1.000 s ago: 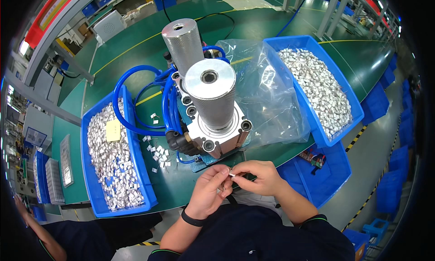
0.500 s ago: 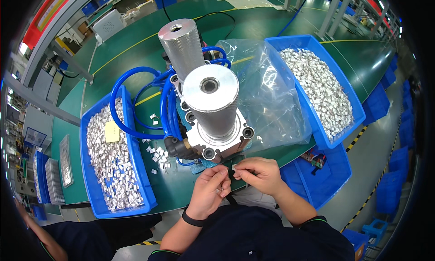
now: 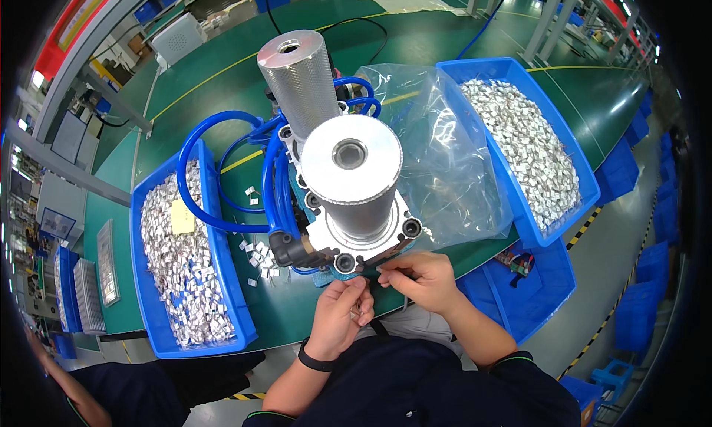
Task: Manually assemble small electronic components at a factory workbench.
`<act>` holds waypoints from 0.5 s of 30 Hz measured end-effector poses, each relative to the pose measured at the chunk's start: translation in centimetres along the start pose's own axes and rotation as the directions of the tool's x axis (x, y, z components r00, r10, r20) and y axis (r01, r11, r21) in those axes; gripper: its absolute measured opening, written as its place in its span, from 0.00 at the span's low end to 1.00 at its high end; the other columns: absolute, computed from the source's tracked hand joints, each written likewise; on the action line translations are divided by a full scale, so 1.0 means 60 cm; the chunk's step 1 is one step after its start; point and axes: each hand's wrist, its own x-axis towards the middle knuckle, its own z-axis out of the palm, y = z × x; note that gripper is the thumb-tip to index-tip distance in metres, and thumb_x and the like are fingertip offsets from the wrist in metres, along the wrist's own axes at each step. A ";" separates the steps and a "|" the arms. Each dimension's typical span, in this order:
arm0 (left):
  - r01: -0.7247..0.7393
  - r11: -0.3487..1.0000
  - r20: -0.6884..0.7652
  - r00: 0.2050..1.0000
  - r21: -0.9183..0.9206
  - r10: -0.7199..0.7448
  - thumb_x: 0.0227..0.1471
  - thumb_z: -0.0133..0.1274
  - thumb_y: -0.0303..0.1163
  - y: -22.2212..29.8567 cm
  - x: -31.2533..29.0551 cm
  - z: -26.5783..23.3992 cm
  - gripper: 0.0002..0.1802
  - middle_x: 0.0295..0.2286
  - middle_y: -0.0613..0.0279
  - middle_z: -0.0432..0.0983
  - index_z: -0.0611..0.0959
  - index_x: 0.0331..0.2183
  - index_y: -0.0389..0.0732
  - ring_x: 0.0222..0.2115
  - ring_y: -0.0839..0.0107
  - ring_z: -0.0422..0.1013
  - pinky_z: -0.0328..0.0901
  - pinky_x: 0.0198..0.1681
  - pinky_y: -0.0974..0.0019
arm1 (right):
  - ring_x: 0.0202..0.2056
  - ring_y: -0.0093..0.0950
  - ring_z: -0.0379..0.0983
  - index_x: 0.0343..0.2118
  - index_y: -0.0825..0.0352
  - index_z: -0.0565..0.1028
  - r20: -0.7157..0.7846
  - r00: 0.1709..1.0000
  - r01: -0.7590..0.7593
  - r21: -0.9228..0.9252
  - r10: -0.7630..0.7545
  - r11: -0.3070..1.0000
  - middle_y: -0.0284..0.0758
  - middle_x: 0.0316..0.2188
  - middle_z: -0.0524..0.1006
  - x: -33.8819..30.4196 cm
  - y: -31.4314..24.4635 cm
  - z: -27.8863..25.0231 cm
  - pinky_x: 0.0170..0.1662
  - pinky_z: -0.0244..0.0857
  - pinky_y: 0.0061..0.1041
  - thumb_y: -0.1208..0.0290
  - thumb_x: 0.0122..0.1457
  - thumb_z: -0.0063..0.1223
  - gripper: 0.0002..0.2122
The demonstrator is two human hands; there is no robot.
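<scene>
The right hand [image 3: 426, 280] is pinching close to the near edge of a silver machine [image 3: 361, 215]. The left hand [image 3: 341, 310] is curling just beside it, and anything inside is too small to tell. Blue tubes [image 3: 277, 186] are looping out on the machine's left. A left bin [image 3: 239, 297] and a right bin [image 3: 512, 186], both blue, are holding many little white pieces [image 3: 189, 293] on the green bench [image 3: 289, 308].

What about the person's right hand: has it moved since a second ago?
Yes, slightly: judged against the loose white pieces on the green bench, the right hand has shifted forward, toward the metal machine.
</scene>
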 end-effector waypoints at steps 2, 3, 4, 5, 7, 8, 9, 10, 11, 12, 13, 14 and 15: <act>0.001 1.000 0.004 1.000 -0.001 -0.001 0.60 0.48 0.29 0.000 0.000 0.000 0.04 0.26 0.61 0.70 0.75 0.35 0.40 0.23 0.73 0.65 0.58 0.20 0.73 | 0.30 0.26 0.80 0.35 0.78 0.78 -0.006 1.000 0.003 0.002 -0.003 1.000 0.42 0.29 0.80 0.000 0.002 0.000 0.34 0.75 0.21 0.84 0.54 0.55 0.06; -0.003 1.000 0.004 1.000 -0.001 0.003 0.60 0.48 0.29 0.000 0.000 0.001 0.04 0.26 0.61 0.70 0.75 0.35 0.40 0.23 0.73 0.65 0.58 0.20 0.73 | 0.30 0.26 0.80 0.35 0.78 0.78 -0.007 1.000 0.003 0.002 -0.003 1.000 0.42 0.29 0.80 -0.002 0.004 0.001 0.34 0.75 0.21 0.84 0.54 0.55 0.06; -0.007 1.000 0.003 1.000 -0.001 0.007 0.60 0.48 0.29 0.000 0.000 0.001 0.03 0.26 0.61 0.70 0.75 0.35 0.40 0.23 0.72 0.65 0.58 0.20 0.73 | 0.30 0.26 0.80 0.35 0.75 0.79 -0.017 1.000 -0.003 0.006 0.003 1.000 0.40 0.29 0.80 -0.004 0.006 0.001 0.33 0.74 0.21 0.83 0.54 0.56 0.06; -0.006 1.000 0.004 1.000 -0.001 0.006 0.60 0.48 0.29 0.000 0.000 0.001 0.03 0.26 0.61 0.70 0.75 0.35 0.40 0.23 0.72 0.65 0.58 0.20 0.73 | 0.30 0.26 0.81 0.35 0.73 0.79 -0.028 1.000 -0.010 0.011 0.010 1.000 0.39 0.30 0.80 -0.005 0.008 0.002 0.33 0.72 0.20 0.81 0.53 0.58 0.07; -0.005 1.000 0.006 1.000 -0.006 0.005 0.60 0.48 0.28 0.000 0.000 0.002 0.03 0.26 0.61 0.70 0.75 0.35 0.40 0.23 0.72 0.65 0.58 0.20 0.73 | 0.30 0.26 0.81 0.35 0.73 0.79 -0.033 0.999 -0.008 0.008 0.008 1.000 0.39 0.30 0.80 -0.005 0.009 0.002 0.33 0.72 0.20 0.81 0.53 0.58 0.07; -0.004 1.000 0.006 1.000 -0.006 0.004 0.60 0.48 0.28 0.000 0.000 0.004 0.03 0.26 0.61 0.70 0.75 0.35 0.40 0.23 0.72 0.65 0.58 0.20 0.73 | 0.30 0.26 0.81 0.35 0.73 0.79 -0.037 0.999 -0.005 0.005 0.005 1.000 0.39 0.30 0.80 -0.005 0.009 0.002 0.33 0.72 0.20 0.81 0.53 0.58 0.07; -0.004 1.000 0.003 1.000 -0.010 0.004 0.60 0.48 0.28 0.001 -0.001 0.004 0.03 0.26 0.61 0.70 0.75 0.35 0.40 0.23 0.72 0.65 0.58 0.20 0.73 | 0.30 0.26 0.81 0.35 0.73 0.79 -0.037 0.999 -0.005 0.005 0.006 1.000 0.39 0.30 0.80 -0.004 0.009 0.001 0.33 0.72 0.20 0.81 0.53 0.58 0.07; -0.005 1.000 -0.001 1.000 -0.013 0.005 0.60 0.47 0.29 0.001 -0.001 0.005 0.04 0.26 0.61 0.70 0.75 0.35 0.39 0.23 0.72 0.65 0.58 0.20 0.73 | 0.30 0.25 0.80 0.35 0.73 0.79 -0.031 1.000 -0.003 0.004 0.003 1.000 0.39 0.30 0.80 -0.003 0.010 0.001 0.33 0.72 0.20 0.81 0.53 0.57 0.06; -0.005 1.000 -0.001 1.000 -0.013 0.005 0.60 0.47 0.29 0.001 0.000 0.004 0.04 0.26 0.61 0.70 0.75 0.35 0.39 0.23 0.72 0.65 0.58 0.20 0.73 | 0.30 0.25 0.80 0.35 0.73 0.79 -0.025 1.000 0.000 0.004 0.000 1.000 0.39 0.30 0.80 -0.003 0.010 0.000 0.33 0.72 0.20 0.82 0.53 0.57 0.06; 0.002 1.000 -0.006 1.000 -0.012 -0.002 0.60 0.47 0.30 0.002 0.000 0.003 0.05 0.26 0.61 0.70 0.75 0.35 0.39 0.23 0.72 0.65 0.58 0.20 0.72 | 0.30 0.25 0.80 0.35 0.73 0.79 -0.025 1.000 0.000 0.004 0.000 1.000 0.39 0.30 0.80 -0.003 0.011 0.000 0.33 0.72 0.20 0.82 0.53 0.57 0.06; 0.008 1.000 -0.011 1.000 -0.011 -0.009 0.60 0.46 0.31 0.003 0.001 0.002 0.06 0.26 0.61 0.70 0.75 0.35 0.38 0.23 0.72 0.65 0.58 0.20 0.72 | 0.31 0.24 0.80 0.35 0.74 0.78 -0.005 0.999 -0.044 0.079 0.045 0.996 0.39 0.30 0.80 -0.004 0.011 0.000 0.33 0.72 0.20 0.82 0.54 0.56 0.06; 0.008 1.000 -0.011 1.000 -0.011 -0.008 0.60 0.46 0.31 0.003 0.001 0.002 0.06 0.26 0.61 0.70 0.75 0.35 0.38 0.23 0.72 0.65 0.58 0.20 0.72 | 0.31 0.24 0.80 0.35 0.74 0.78 0.018 0.996 -0.089 0.152 0.087 0.984 0.39 0.31 0.79 -0.005 0.011 0.000 0.33 0.73 0.20 0.82 0.55 0.56 0.05; 0.010 1.000 -0.012 1.000 -0.015 -0.011 0.61 0.46 0.32 0.003 0.000 0.002 0.08 0.25 0.61 0.70 0.75 0.35 0.37 0.23 0.72 0.65 0.58 0.20 0.72 | 0.31 0.24 0.80 0.35 0.74 0.78 0.018 0.996 -0.089 0.151 0.087 0.985 0.39 0.31 0.79 -0.008 0.012 -0.001 0.33 0.73 0.20 0.82 0.55 0.56 0.05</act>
